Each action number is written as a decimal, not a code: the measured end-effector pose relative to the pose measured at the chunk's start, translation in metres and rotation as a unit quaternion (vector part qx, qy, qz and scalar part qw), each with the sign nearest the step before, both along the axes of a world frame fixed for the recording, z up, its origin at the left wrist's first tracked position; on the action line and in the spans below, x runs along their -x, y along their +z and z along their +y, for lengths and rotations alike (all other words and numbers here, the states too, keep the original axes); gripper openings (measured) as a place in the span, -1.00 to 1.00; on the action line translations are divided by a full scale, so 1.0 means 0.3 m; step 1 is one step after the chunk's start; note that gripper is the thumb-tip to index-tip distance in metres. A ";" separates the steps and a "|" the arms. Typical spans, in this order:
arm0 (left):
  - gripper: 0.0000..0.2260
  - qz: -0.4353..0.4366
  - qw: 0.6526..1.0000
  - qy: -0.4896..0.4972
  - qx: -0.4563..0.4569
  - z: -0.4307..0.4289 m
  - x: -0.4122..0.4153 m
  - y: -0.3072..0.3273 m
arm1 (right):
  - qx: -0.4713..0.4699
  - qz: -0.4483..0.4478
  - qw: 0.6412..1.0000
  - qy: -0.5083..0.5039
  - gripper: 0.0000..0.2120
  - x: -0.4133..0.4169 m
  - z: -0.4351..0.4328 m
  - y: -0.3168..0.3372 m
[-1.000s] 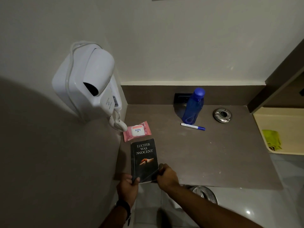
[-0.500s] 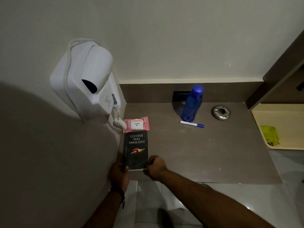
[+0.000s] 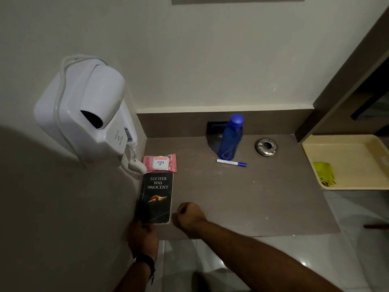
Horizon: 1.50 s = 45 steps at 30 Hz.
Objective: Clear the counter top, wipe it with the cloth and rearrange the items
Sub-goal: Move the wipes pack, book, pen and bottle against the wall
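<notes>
- Book (image 3: 156, 199) lies flat on the counter top (image 3: 242, 197), cover up, long edge tight along the left wall, top edge touching the pink wipes pack (image 3: 160, 163). Judged: squared into the corner as part of rearranging.
- Left hand (image 3: 143, 234) at the book's near left corner, fingers on its near edge; whether it pinches the book or only steadies it I cannot tell.
- Right hand (image 3: 189, 216) curled into a loose fist, resting on the counter just beside the book's near right corner, holding nothing visible.
- Blue bottle (image 3: 230, 137) upright at the back; marker (image 3: 231, 163) lies just in front of it; round metal ashtray (image 3: 266, 146) to the right, apart.
- Cloth (image 3: 324, 173), yellow-green, sits crumpled in the cream tray (image 3: 357, 186) off the counter's right end. Judged: wiping done.
- Obstacles: wall-mounted hair dryer (image 3: 88, 116) overhangs the left corner; its coiled cord (image 3: 132, 165) hangs down beside the wipes pack and could snag.
</notes>
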<state>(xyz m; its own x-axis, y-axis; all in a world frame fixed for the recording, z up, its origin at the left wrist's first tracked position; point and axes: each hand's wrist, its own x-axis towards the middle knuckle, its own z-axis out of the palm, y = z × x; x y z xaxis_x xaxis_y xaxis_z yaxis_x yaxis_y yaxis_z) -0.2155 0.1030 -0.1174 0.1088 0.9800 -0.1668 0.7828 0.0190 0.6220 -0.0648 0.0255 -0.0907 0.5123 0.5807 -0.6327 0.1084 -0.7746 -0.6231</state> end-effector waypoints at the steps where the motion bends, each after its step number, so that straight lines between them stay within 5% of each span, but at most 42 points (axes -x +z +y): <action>1: -0.80 0.019 1.000 -0.010 -0.007 -0.003 0.007 0.002 | -0.001 -0.024 0.999 -0.027 -0.82 -0.045 -0.014 0.016; 4: -0.86 0.038 0.999 -0.008 -0.018 -0.006 0.007 0.019 | 0.017 -0.075 0.993 -0.085 -0.81 -0.244 -0.057 0.064; 9: -0.93 -0.057 0.992 -0.103 -0.051 0.002 -0.123 0.077 | 0.062 -0.187 0.969 -0.149 -0.76 -0.595 -0.173 0.111; 18: -0.93 -0.035 0.985 -0.169 0.012 -0.021 -0.381 0.090 | 0.089 -0.248 0.964 -0.028 -0.63 -0.834 -0.260 0.086; 25: -0.84 -0.025 0.972 -0.234 0.017 -0.131 -0.293 0.019 | 0.089 -0.307 0.942 0.101 -0.68 -0.716 -0.188 0.056; 36: -0.88 0.006 0.977 -0.210 0.033 -0.076 -0.235 -0.006 | 0.011 -0.192 0.966 0.172 -0.64 -0.157 0.049 -0.057; 45: -0.76 0.036 0.982 -0.186 0.021 -0.043 -0.231 0.003 | -0.041 -0.192 0.949 0.248 -0.67 -0.196 0.037 -0.005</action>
